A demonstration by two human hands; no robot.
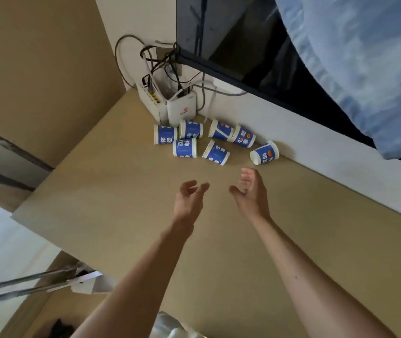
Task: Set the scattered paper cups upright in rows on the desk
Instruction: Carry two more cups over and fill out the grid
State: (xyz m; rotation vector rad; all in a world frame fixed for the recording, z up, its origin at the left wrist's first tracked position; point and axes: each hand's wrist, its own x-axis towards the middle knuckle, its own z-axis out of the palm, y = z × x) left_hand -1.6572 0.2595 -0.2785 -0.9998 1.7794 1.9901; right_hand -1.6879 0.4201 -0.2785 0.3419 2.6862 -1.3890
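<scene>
**A:** What are the hands doing?

**B:** The left hand [189, 196] and the right hand [252, 191] hover side by side over the tan wooden desk [97, 203]. Their palms are turned toward each other and their fingers are loosely curled, holding nothing.

**A:** And the cups?

**B:** Seven blue-and-white paper cups [216, 152] lie clustered just beyond the fingertips, apparently all on their sides, and neither hand touches any. The rightmost cup [264, 152] lies just beyond the right hand, close to the white ledge [328, 154] along the desk's far edge.

**A:** What crowds them?

**B:** Beyond the cups, past the left hand, two white router boxes [181, 109] stand in the corner. The closest cups lie right beside them. Grey and black cables [156, 62] tangle above the boxes. Farther beyond the right hand, a dark flat screen [231, 32] overhangs the ledge, with pale blue cloth [365, 69] to its right.
</scene>
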